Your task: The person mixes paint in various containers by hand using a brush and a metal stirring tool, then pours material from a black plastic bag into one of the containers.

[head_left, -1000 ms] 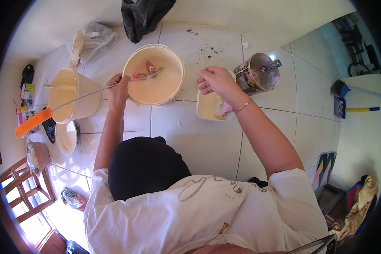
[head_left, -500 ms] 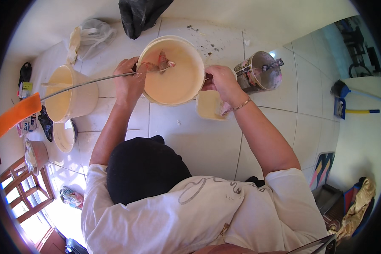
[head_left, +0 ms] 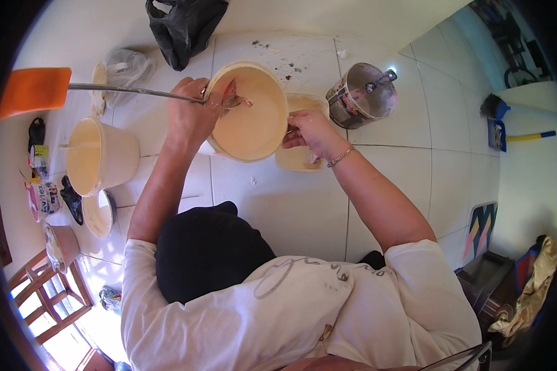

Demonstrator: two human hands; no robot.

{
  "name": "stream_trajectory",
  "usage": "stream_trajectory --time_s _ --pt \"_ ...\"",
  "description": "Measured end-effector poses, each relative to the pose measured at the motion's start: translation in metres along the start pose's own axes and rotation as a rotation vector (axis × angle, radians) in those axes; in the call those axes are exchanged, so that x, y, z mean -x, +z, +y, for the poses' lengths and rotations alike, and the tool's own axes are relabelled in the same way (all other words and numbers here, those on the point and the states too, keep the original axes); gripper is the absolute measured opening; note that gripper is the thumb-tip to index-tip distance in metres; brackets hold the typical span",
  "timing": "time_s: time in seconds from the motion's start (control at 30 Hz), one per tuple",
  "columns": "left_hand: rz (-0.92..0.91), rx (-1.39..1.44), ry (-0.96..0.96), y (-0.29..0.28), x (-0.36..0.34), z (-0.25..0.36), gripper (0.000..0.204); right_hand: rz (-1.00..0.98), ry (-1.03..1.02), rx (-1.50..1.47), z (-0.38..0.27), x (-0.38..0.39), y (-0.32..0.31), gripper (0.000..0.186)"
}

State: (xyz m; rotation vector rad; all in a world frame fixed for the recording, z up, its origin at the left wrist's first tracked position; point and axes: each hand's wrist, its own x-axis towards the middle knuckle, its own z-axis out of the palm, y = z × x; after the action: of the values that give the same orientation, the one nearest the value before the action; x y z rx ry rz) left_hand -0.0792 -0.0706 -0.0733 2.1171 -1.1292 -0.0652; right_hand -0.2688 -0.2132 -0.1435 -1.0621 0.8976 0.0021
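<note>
A round bucket (head_left: 254, 154) of pale peach liquid, probably paint, is between my two hands. On its left rim my left hand (head_left: 189, 114) is closed, the fingers partly hidden. A thin metal rod (head_left: 136, 91) with a broad orange handle (head_left: 37, 91) runs to that hand, seemingly gripped along with the rim. Inside the rim by that hand shows a reddish, paint-smeared piece (head_left: 230, 98); its kind I cannot tell. My right hand (head_left: 315, 133) closes on the bucket's right edge. Partly under that hand lies a pale yellow rectangular tub (head_left: 294, 162).
To the right stands a stained paint can (head_left: 346, 111) with a brush (head_left: 380, 80) across its mouth. A cream bucket (head_left: 120, 154) and a shallow white container (head_left: 99, 213) are at left. Black (head_left: 189, 31) and clear plastic bags (head_left: 127, 71) lie beyond. A broom (head_left: 495, 108) leans far right.
The rod's orange handle has swung upward in the picture, so the rod now lies nearly level. The bucket and both hands sit slightly farther left, and more of the yellow tub shows.
</note>
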Motion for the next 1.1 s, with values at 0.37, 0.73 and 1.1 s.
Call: stream_trajectory --time_s 0.37,0.73,1.1 --pt "-0.024 -0.101 0.189 0.01 0.0 0.017 0.024 -0.006 0.033 0.208 0.011 -0.013 -0.011 0.016" --pt "-0.07 -0.126 0.16 0.015 0.001 0.04 0.02 0.021 -0.244 0.806 0.062 -0.077 -0.036 0.012" --pt "-0.013 -0.038 0.171 0.011 -0.007 0.0 0.014 -0.13 -0.443 1.301 0.036 -0.06 -0.043 0.011"
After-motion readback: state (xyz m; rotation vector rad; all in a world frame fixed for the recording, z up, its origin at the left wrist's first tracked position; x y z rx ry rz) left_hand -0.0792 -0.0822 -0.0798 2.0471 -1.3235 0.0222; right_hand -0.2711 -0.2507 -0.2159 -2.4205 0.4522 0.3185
